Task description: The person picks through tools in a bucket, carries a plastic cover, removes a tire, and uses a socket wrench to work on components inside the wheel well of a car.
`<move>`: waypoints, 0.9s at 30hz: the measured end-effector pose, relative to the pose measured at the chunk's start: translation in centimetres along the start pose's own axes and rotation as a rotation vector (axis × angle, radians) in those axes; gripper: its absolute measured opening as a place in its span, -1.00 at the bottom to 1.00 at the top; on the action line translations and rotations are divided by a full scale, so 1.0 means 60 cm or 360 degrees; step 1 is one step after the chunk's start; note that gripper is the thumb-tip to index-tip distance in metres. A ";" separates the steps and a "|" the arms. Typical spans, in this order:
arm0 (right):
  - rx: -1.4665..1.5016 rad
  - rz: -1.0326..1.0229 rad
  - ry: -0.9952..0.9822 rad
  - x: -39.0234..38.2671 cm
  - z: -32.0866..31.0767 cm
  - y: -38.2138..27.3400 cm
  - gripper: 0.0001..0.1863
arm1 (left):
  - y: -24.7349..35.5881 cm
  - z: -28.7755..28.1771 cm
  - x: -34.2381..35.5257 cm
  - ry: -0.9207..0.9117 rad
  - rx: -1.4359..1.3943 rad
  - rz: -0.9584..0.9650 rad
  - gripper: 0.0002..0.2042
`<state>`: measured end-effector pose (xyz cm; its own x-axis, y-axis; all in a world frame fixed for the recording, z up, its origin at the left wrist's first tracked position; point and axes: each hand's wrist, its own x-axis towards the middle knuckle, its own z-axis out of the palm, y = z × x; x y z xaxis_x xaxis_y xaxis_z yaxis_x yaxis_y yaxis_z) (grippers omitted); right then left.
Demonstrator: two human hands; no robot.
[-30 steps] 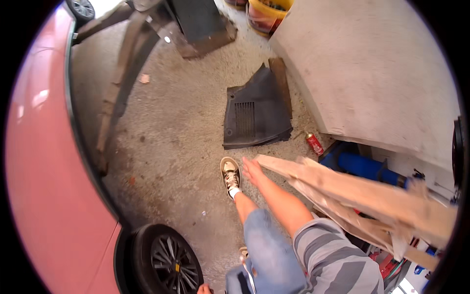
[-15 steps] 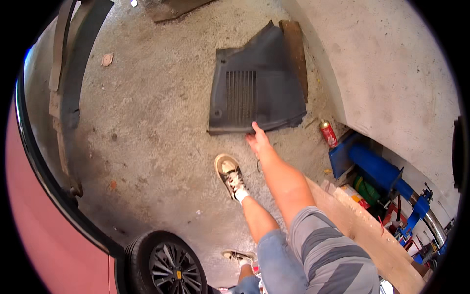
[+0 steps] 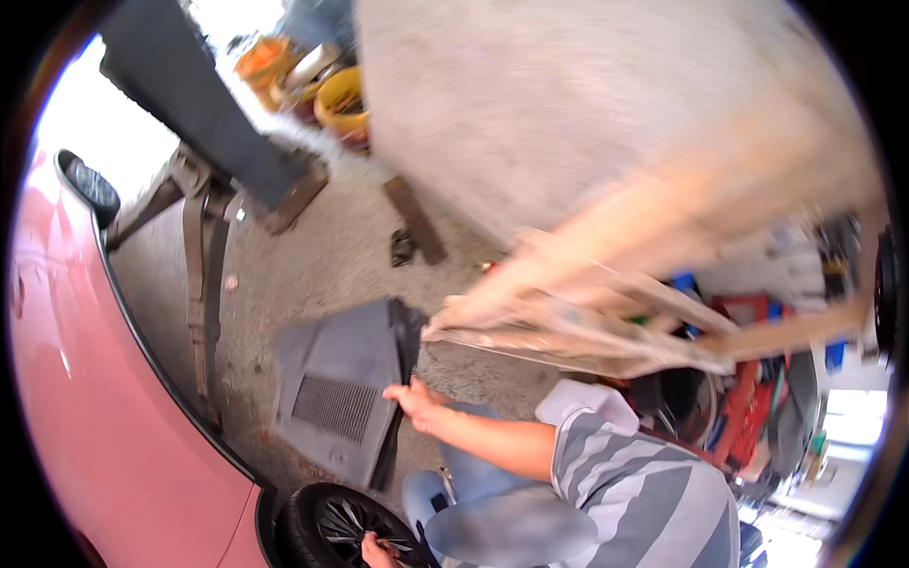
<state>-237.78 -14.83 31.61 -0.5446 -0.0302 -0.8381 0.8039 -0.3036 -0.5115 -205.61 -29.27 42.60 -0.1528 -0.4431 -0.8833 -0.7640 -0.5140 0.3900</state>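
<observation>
My right hand [image 3: 417,405] is closed on the right edge of a grey-black plastic mat [image 3: 341,343], which has a ribbed patch and is raised off the concrete. My left hand [image 3: 377,551] is at the lower edge, in front of the black car wheel [image 3: 317,511]; its fingers look curled, and what they hold, if anything, is too small to make out. A tall, blurred bundle of pale wooden boards [image 3: 578,265] rises just to the right of the mat.
A pink car [image 3: 114,379] lines the left side. A lift post [image 3: 180,95] with arms, yellow buckets [image 3: 341,99] and a dark plank [image 3: 417,222] are toward the back. A concrete wall [image 3: 521,104] stands at the right, with cluttered red and blue gear [image 3: 729,426] lower down.
My right hand, earlier reaching toward the mat on the floor, has taken hold of it, and the mat has come up and toward me, off the dark plank. The view has swung, blurring the boards.
</observation>
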 end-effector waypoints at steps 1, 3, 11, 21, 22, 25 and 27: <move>-0.0045 0.0115 -0.0061 -0.087 -0.044 -0.001 -0.57 | -0.032 -0.014 -0.011 -0.0018 0.0031 0.0072 -0.73; 0.0017 0.0278 -0.0245 -0.224 -0.141 0.008 -0.71 | -0.068 0.011 -0.029 -0.0083 0.0114 0.0207 -0.74; 0.0464 0.0120 -0.0328 -0.707 -0.546 -0.055 -0.79 | -0.171 0.209 -0.152 -0.0398 0.0527 0.0522 -0.74; 0.0890 -0.0987 0.0935 -1.121 -1.149 -0.081 -0.57 | -0.386 0.433 -0.351 -0.0535 0.0912 0.0753 -0.73; 0.0915 -0.1087 0.0915 -1.164 -1.201 -0.095 -0.59 | -0.402 0.443 -0.365 -0.0506 0.0927 0.0770 -0.73; 0.0907 -0.1203 0.1305 -1.211 -1.413 -0.098 -0.71 | -0.468 0.479 -0.418 -0.0437 0.0993 0.0784 -0.73; 0.1081 -0.1300 0.1266 -1.238 -1.553 -0.131 -0.74 | -0.497 0.492 -0.447 -0.0383 0.0985 0.0808 -0.72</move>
<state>-181.36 78.55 80.20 -0.3366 0.8789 -0.3380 -0.0910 -0.3876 -0.9173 -197.25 19.62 46.97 -0.6476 -0.3069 -0.6974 -0.7616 0.2333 0.6046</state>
